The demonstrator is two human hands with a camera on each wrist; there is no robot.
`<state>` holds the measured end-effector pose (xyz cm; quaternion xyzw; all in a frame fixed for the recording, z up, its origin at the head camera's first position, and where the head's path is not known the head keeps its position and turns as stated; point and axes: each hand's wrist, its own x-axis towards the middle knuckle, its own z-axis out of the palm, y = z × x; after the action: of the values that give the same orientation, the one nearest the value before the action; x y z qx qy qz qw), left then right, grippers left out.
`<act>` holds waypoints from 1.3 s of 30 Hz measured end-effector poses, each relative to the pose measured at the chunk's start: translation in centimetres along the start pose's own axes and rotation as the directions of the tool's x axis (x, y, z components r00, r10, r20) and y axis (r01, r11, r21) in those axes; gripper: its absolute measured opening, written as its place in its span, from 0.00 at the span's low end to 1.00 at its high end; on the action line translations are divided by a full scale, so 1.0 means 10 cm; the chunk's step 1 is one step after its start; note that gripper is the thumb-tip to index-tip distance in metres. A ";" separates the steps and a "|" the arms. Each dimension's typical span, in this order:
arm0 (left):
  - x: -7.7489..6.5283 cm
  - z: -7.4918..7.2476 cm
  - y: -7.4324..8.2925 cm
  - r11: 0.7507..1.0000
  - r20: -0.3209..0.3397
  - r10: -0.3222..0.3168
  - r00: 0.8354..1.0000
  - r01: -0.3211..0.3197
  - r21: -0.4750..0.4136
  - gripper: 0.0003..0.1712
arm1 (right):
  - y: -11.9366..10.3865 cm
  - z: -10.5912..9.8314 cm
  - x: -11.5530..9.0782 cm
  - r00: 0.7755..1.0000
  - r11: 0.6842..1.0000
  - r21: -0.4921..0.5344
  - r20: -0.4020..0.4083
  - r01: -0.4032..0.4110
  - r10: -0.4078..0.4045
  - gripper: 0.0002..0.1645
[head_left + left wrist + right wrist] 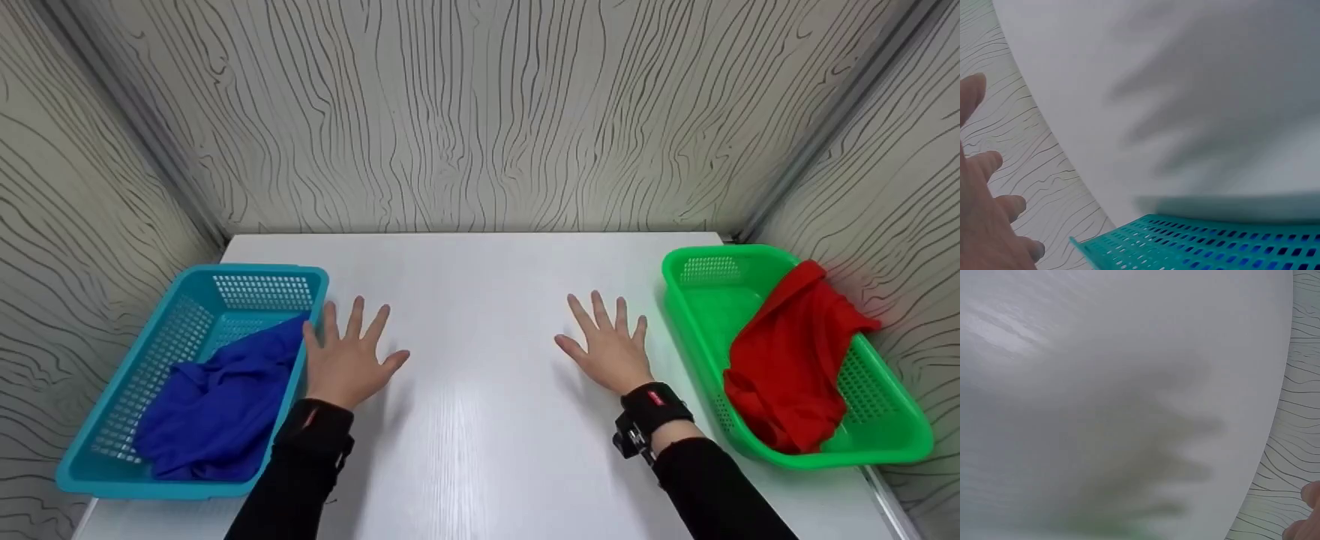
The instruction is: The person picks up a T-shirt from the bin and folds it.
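My left hand (346, 369) hovers palm down over the white table, fingers spread, holding nothing. It is close beside the right rim of a blue plastic basket (120, 390), in which a crumpled blue cloth (221, 409) lies. In the left wrist view, part of that hand (988, 208) shows at the left, above the basket's perforated wall (1213, 242). With fingers likewise spread and nothing held, my right hand (611, 356) is above the table, left of a green basket (697, 330). A red cloth (795, 360) lies in the green basket and drapes over its right rim.
The white table (465, 420) runs between the two baskets. Wood-grain patterned panels stand at the back (480, 112), left and right. In the right wrist view, the hand's shadow falls on the tabletop (1129, 337), and only fingertips (1311, 495) show.
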<state>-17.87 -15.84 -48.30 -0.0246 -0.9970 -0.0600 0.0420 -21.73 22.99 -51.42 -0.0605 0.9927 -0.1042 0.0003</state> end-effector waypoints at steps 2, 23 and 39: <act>0.00 -0.06 0.00 1.000 0.005 -0.002 1.000 0.002 0.001 0.45 | -0.03 0.01 -0.01 1.000 1.000 -0.008 0.001 0.011 -0.011 0.46; 0.07 -1.09 -0.88 0.998 0.097 -0.061 0.993 0.063 -0.015 0.52 | -0.55 0.58 -0.50 0.963 0.965 0.013 0.065 0.262 -0.262 0.44; 0.03 -1.04 -1.91 0.974 0.259 -0.220 0.940 0.227 0.003 0.58 | -0.66 0.84 -0.87 0.901 0.905 -0.064 0.144 0.420 -0.408 0.44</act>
<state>-18.35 -36.06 -40.21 0.0804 -0.9894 -0.0743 -0.0955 -12.22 15.90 -58.36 -0.2766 0.9589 -0.0510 0.0384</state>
